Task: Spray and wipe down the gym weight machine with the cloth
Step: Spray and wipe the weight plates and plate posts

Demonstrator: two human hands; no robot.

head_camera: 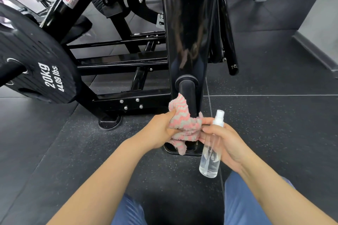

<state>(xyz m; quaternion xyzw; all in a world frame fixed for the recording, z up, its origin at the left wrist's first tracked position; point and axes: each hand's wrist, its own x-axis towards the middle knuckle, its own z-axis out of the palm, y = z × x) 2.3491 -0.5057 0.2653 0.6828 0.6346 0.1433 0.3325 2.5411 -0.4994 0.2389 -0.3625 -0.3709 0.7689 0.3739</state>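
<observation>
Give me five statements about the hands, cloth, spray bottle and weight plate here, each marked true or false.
1. The left hand grips the pink and grey cloth. True.
2. The cloth lies flat on the floor. False: it is bunched around the machine's black peg.
3. The right hand holds the clear spray bottle. True.
4. The spray bottle is empty. False: clear liquid shows in its lower part.
5. The weight plate is marked 10kg. False: it reads 20kg, 44.09 lbs.
</observation>
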